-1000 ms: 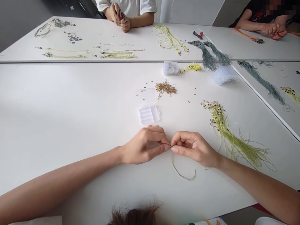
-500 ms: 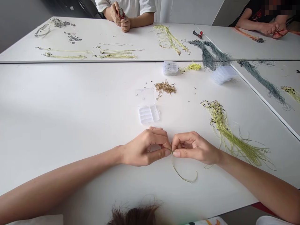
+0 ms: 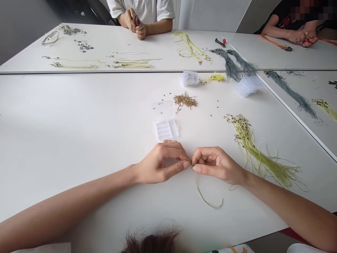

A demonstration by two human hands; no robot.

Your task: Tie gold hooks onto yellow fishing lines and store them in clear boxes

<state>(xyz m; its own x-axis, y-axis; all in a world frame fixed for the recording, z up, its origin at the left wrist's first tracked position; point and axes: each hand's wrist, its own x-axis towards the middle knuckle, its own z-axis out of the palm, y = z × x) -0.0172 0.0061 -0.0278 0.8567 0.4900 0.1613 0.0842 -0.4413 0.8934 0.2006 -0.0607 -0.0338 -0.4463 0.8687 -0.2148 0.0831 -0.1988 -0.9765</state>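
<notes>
My left hand (image 3: 167, 161) and my right hand (image 3: 217, 164) meet above the white table (image 3: 105, 211), each pinching at one spot on a thin green line (image 3: 204, 200). The line's loose end curls down below my fingertips; a small dark bit shows between them, too small to make out. Just beyond my left hand lies an open clear plastic box (image 3: 163, 130) with compartments. Farther back is a pile of gold-coloured metal pieces (image 3: 185, 100). To the right of my right hand a bundle of yellow-green lines (image 3: 252, 149) with dark hooked ends is spread out.
Stacked clear boxes (image 3: 191, 79) and more clear boxes (image 3: 249, 86) stand farther back, near grey-blue line bundles (image 3: 231, 63). Across the table a person's hands (image 3: 137, 26) hold a red tool. Another person's hands (image 3: 304, 37) are at the far right, by orange lines (image 3: 275, 42).
The view has shifted slightly. Both my hands still pinch the line, a little higher in the picture, and its hanging end has swung slightly to the right.
</notes>
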